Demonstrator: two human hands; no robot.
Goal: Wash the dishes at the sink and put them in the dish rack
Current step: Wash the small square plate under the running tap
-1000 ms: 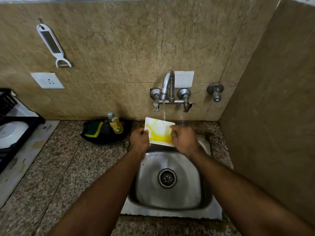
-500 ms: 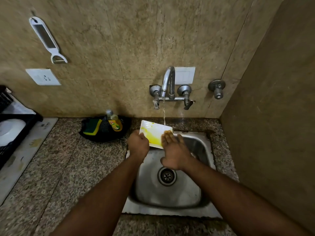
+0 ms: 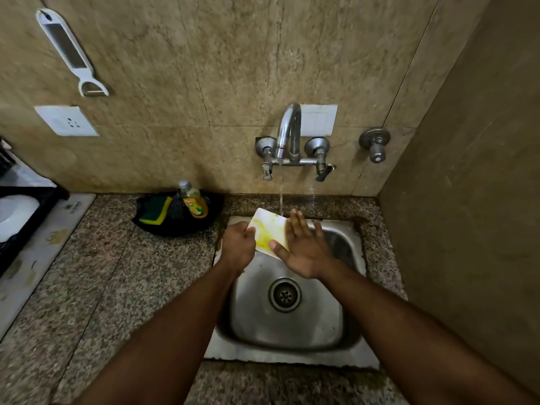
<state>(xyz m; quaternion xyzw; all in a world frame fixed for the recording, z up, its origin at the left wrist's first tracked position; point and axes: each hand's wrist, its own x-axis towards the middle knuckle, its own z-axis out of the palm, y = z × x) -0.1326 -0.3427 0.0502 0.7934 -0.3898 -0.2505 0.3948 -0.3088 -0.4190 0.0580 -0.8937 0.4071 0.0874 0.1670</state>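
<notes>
Since a moment ago the right hand has slid right, flat and open, rubbing the stained plate; left hand grips its nine-o'clock edge under the tap stream for rinsing.

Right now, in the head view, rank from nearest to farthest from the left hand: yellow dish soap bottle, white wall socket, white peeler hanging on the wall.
From the left hand:
1. Yellow dish soap bottle, counter, back-left.
2. White wall socket, wall, far left.
3. White peeler, hanging above the socket.

Left hand clenched, right hand flat.
</notes>
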